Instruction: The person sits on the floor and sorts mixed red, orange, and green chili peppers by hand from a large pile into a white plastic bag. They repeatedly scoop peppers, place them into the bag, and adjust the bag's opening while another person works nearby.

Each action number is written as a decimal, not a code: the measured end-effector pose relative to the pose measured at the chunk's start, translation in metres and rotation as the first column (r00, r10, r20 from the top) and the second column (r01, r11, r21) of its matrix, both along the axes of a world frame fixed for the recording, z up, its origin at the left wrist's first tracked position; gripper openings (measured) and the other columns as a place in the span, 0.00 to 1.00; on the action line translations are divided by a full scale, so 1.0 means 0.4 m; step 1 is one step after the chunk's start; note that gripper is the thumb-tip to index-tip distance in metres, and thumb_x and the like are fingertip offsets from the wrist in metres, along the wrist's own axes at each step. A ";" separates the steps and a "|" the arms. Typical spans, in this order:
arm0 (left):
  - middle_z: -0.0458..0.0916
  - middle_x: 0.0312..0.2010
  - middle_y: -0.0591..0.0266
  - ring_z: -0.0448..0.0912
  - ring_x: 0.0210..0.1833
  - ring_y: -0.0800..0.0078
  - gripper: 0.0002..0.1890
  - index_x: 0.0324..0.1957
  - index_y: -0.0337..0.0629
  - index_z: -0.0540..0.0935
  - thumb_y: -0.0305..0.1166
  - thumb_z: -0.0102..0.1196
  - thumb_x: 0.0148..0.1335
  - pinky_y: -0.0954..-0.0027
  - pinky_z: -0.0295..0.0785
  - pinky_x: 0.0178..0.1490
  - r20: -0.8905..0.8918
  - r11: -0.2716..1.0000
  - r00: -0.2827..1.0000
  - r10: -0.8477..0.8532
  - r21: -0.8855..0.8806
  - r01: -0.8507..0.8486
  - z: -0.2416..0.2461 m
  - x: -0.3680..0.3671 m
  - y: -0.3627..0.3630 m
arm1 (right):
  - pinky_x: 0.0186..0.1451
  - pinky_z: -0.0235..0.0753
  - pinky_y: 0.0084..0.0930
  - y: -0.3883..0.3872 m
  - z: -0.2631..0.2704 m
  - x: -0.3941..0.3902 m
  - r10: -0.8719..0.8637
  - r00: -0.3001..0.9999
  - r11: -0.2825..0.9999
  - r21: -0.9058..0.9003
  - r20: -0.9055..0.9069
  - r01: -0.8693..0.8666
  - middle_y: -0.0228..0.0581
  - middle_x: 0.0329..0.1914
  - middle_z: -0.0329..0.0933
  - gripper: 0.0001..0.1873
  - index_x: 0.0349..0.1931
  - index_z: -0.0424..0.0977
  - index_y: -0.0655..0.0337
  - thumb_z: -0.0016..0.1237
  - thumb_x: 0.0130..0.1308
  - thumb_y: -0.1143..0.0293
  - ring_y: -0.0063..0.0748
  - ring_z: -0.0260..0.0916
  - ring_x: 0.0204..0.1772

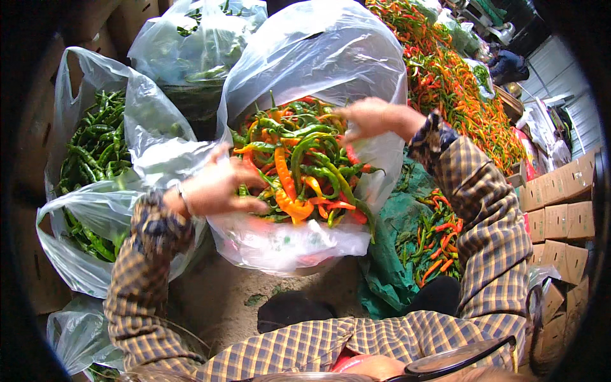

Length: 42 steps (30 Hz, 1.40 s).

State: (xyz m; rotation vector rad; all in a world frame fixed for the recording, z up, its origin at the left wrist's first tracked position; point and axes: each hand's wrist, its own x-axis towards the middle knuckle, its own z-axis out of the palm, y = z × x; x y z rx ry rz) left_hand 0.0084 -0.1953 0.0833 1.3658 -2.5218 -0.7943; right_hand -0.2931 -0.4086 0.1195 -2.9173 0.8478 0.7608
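In front of me a clear plastic bag (310, 62) gapes wide, filled with a heap of mixed chili peppers (286, 176) in green, orange and red. My left hand (219, 186), blurred, is at the left side of the heap with its fingers apart. On the far right side of the same heap is my right hand (367, 117), thumb and fingers spread beside the bag's inner wall. I see no pepper held in either hand. A red pepper (352, 155) lies just below the right hand.
At left, an open plastic bag holds green chilies (102, 138); behind it stands another filled bag (200, 52). A long pile of orange and red peppers (458, 86) stretches along the right. Green sheeting (386, 267), cardboard boxes (558, 224) and a bent-over person (508, 67) are also on the right.
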 end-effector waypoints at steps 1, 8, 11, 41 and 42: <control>0.85 0.45 0.57 0.78 0.57 0.61 0.30 0.52 0.49 0.84 0.61 0.59 0.58 0.44 0.44 0.73 -0.135 0.997 0.988 -0.072 0.010 0.074 0.010 -0.037 0.044 | 0.52 0.76 0.46 0.026 -0.023 -0.032 -0.011 0.994 1.000 -0.024 -0.109 0.008 0.56 0.42 0.82 0.48 0.70 0.60 0.54 0.53 0.57 0.33 0.56 0.79 0.49; 0.82 0.36 0.51 0.82 0.42 0.53 0.33 0.60 0.35 0.70 0.40 0.62 0.54 0.52 0.72 0.49 0.244 0.966 0.935 -0.257 0.072 0.247 -0.006 -0.259 0.208 | 0.53 0.68 0.39 0.159 -0.051 -0.222 0.276 0.944 0.960 -0.006 -0.183 -0.282 0.39 0.38 0.82 0.57 0.69 0.60 0.58 0.60 0.44 0.30 0.42 0.80 0.45; 0.80 0.28 0.53 0.82 0.34 0.50 0.20 0.48 0.40 0.78 0.25 0.51 0.50 0.52 0.76 0.37 0.287 0.912 0.872 -0.396 0.236 0.336 -0.001 -0.251 0.204 | 0.52 0.65 0.36 0.206 -0.050 -0.271 0.343 0.893 0.907 -0.145 -0.293 -0.396 0.24 0.33 0.81 0.34 0.58 0.73 0.56 0.64 0.51 0.51 0.32 0.78 0.44; 0.79 0.47 0.48 0.78 0.49 0.53 0.18 0.51 0.38 0.79 0.39 0.57 0.65 0.57 0.73 0.55 -0.018 0.969 0.976 0.215 0.125 -0.212 -0.108 -0.204 0.387 | 0.40 0.82 0.32 0.498 -0.086 -0.199 -0.171 0.323 0.923 0.266 0.931 -0.278 0.50 0.39 0.84 0.21 0.49 0.80 0.63 0.50 0.53 0.82 0.46 0.84 0.39; 0.78 0.50 0.45 0.79 0.52 0.55 0.23 0.57 0.36 0.74 0.40 0.56 0.66 0.60 0.74 0.55 -0.089 0.941 0.949 0.303 0.187 -0.282 -0.156 -0.211 0.387 | 0.37 0.80 0.32 0.512 -0.092 -0.212 -0.114 0.281 0.921 0.207 0.953 -0.329 0.47 0.35 0.83 0.20 0.49 0.81 0.62 0.53 0.52 0.79 0.45 0.83 0.35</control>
